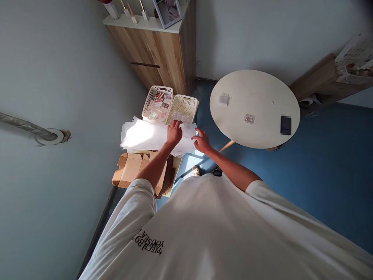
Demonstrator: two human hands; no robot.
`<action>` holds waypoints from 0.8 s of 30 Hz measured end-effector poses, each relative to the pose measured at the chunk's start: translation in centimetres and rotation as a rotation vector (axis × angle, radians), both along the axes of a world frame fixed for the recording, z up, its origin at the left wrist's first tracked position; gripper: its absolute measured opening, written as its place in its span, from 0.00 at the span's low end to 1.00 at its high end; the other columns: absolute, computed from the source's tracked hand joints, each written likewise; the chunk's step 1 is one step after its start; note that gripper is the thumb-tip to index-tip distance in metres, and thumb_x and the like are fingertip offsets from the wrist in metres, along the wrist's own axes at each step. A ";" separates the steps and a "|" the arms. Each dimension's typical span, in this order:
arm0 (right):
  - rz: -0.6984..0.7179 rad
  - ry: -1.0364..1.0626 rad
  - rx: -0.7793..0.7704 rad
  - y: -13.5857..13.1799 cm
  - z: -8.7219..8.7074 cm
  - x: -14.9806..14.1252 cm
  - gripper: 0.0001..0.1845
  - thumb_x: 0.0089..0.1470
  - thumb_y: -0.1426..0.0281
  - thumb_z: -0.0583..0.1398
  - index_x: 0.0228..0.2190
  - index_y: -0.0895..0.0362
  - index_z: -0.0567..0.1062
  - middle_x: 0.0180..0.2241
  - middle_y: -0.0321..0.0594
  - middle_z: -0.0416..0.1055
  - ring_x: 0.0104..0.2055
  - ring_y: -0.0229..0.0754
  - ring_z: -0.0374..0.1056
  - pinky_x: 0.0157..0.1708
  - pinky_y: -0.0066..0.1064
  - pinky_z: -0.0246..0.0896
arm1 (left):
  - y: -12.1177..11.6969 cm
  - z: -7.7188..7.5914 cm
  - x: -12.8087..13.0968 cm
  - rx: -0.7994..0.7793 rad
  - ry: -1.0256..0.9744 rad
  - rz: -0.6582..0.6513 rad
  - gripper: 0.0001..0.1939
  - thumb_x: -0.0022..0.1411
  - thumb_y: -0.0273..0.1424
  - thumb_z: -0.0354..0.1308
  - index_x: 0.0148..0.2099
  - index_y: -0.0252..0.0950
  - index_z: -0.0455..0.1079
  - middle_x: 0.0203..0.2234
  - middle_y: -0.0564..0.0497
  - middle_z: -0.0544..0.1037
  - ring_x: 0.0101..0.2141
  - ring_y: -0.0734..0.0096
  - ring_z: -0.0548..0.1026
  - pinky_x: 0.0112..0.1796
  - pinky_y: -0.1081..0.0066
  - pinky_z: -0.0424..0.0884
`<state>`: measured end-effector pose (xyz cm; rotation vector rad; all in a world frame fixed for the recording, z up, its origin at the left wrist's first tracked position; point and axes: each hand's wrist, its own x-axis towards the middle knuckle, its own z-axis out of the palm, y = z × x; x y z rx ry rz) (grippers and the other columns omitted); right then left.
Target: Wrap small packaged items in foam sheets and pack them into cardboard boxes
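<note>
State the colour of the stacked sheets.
The sheets are white, with a bright glare over part of them; the head view shows this best.

Inverted black print point(149, 243) on the white shirt point(204, 221) seems to read "PIECH 89" and "YOUSEA".

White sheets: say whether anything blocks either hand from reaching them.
Nothing visible does. The left hand is on the sheets, the right hand at their right edge. The baskets stand beyond and the cardboard lies nearer, neither in between.
</note>
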<state>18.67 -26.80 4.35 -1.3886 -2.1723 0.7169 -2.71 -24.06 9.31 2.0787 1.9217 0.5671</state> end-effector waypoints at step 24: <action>-0.399 0.303 -0.119 7.2 0.8 -2.6 0.06 0.62 0.69 0.59 0.34 0.53 0.76 0.52 0.47 0.73 0.62 0.51 0.65 0.66 0.46 0.58 | 0.2 0.9 0.7 -0.053 0.024 -0.022 0.38 0.59 0.21 0.51 0.71 0.41 0.62 0.67 0.38 0.69 0.64 0.43 0.66 0.61 0.44 0.61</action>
